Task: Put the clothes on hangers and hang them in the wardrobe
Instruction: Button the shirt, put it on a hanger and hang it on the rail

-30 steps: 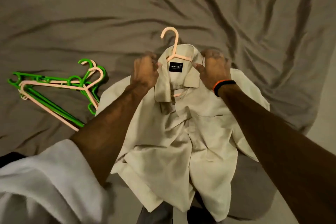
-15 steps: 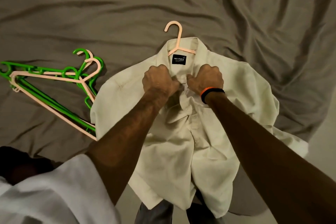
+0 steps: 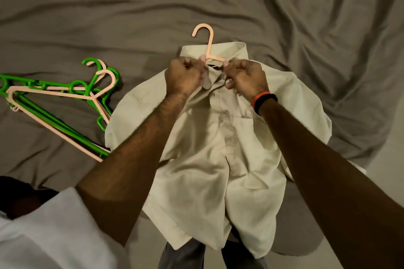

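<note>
Cream shirt [image 3: 220,137] lies front-up on the grey bedsheet [image 3: 87,17], centre of scene, collar at the far end, tails hanging off the near edge of the bed. Peach hanger [image 3: 208,50] is inside it, hook poking out past the collar on the far side. My left hand [image 3: 184,76] pinches the left collar flap, fingers curled; my right hand [image 3: 244,78], orange-and-black wristband [image 3: 263,99] on that wrist, pinches the right side of the collar opening. Both are close together at the neck, touching cloth and just beside the hanger's shoulder bar. Step in hand, I judge: closing or buttoning the top of the shirt so it sits on the hanger. Button itself hidden under my fingers, can't tell if it's through. Next move calls for letting go of the collar, taking the hook and lifting the shirt without it sliding off a shoulder. Spare hangers [image 3: 61,102], green and peach, piled well to the left on the sheet. Wardrobe not in view.
</note>
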